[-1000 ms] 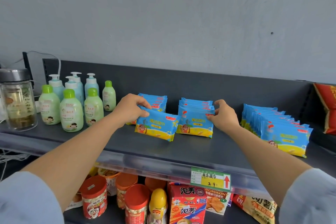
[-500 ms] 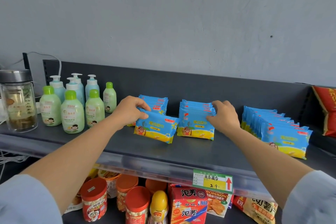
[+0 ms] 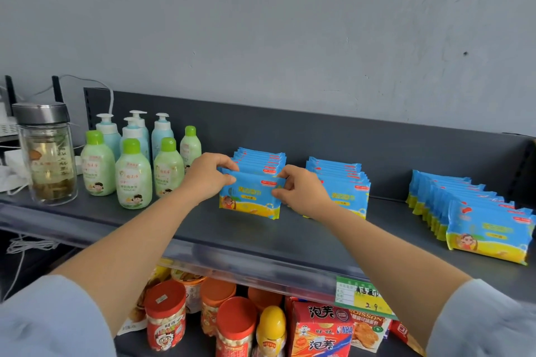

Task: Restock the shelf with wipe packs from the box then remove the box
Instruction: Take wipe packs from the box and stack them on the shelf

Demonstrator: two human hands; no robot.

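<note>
Three rows of blue and yellow wipe packs stand on the dark grey shelf (image 3: 261, 243). The front pack of the left row (image 3: 249, 200) stands upright, held at both upper corners: my left hand (image 3: 207, 175) pinches its left corner and my right hand (image 3: 298, 188) its right corner. Behind it stands the rest of the left row (image 3: 261, 158). The middle row (image 3: 345, 182) lies just right of my right hand, which partly hides it. A longer right row (image 3: 475, 211) stands apart near the shelf's right end. No box is in view.
Green and blue lotion bottles (image 3: 133, 171) stand left of the packs, with a glass jar (image 3: 46, 156) at the far left. A green and yellow price tag (image 3: 362, 294) hangs on the shelf's front edge. Snack cans and boxes (image 3: 232, 324) fill the lower shelf.
My right hand left the middle row and moved left onto the front pack of the left row. That pack, tilted before, now stands square between both hands.
</note>
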